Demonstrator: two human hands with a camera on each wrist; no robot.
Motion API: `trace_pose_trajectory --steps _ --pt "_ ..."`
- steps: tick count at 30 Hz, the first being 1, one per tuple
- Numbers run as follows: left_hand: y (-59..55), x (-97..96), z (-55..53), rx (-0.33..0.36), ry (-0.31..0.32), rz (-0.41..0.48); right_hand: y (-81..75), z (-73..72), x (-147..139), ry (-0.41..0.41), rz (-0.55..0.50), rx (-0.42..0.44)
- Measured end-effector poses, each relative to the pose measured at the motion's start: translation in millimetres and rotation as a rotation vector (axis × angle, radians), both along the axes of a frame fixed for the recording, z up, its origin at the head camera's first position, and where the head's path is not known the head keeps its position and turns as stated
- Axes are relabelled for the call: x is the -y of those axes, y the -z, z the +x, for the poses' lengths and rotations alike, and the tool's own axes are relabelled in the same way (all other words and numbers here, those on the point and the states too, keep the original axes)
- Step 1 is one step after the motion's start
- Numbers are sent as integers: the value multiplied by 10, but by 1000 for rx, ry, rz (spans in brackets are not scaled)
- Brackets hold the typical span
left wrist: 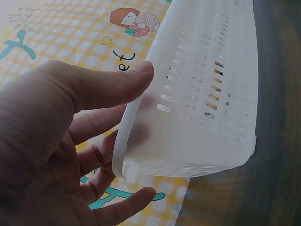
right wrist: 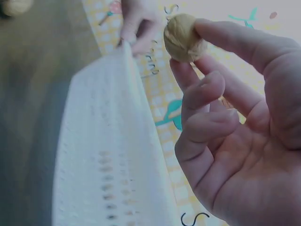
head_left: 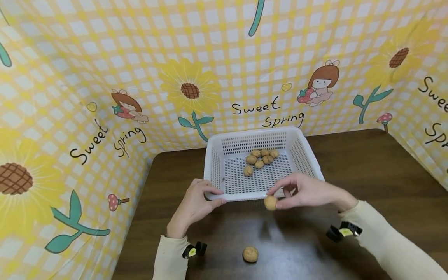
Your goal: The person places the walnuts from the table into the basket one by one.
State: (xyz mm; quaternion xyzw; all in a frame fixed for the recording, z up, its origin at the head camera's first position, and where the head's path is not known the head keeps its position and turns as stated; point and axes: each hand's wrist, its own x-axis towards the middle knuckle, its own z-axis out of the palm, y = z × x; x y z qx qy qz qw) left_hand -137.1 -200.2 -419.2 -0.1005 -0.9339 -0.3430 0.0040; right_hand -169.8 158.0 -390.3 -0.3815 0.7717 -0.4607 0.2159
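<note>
A white perforated plastic basket (head_left: 216,197) stands on the dark wooden table, with several walnuts (head_left: 251,159) lying on its floor. My left hand (head_left: 196,202) grips the basket's near left corner, thumb on the outer side and fingers over the rim, as the left wrist view shows. In my right hand (head_left: 308,190) a walnut (right wrist: 184,38) is pinched between thumb and fingertips, close by the basket's near rim. Another walnut (head_left: 250,254) lies on the table in front of the basket, between my forearms.
Behind the dark table (head_left: 353,163) and along its sides hangs a yellow checked cloth (head_left: 245,70) printed with sunflowers. The basket's far rim stands close to this cloth. Each wrist carries a small black camera on a strap (head_left: 344,230).
</note>
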Motion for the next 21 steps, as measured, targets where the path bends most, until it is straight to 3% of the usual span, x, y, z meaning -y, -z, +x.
trace_pose_trajectory --steps 8,11,15,21 --pt "3 -2 5 -20 -1 2 -344 -629 63 135 70 75" --pt "12 1 6 -22 -2 7 -406 -867 126 179 92 87" --pt "20 4 11 -25 0 3 -380 -1142 192 255 93 104" --pt "5 0 1 -34 11 -5 -152 -1439 231 342 113 169"
